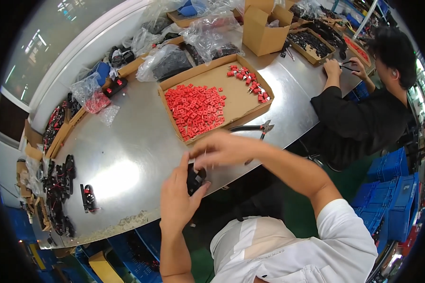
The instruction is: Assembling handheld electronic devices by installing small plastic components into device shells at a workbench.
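My left hand (177,198) grips a small black plastic part (196,183) near the front edge of the table, thumb on one side and fingers on the other. Over the top of that part is my right hand (224,150), its fingers bent down toward it. Motion blurs the right fingers, and whether they pinch anything cannot be seen. Just beyond my hands stands a shallow cardboard tray (238,112). Many small red square pieces (193,109) are heaped in its left part, and red pieces with metal ends (250,81) lie at its right. Cutting pliers (262,128) rest beside the tray.
A black assembly (87,198) with wires lies on the metal table (127,141), with a row of black parts (59,198) at far left. Plastic bags (163,61) and a cardboard box (267,30) line the back. A co-worker (368,104) sits at right, near blue crates (387,188).
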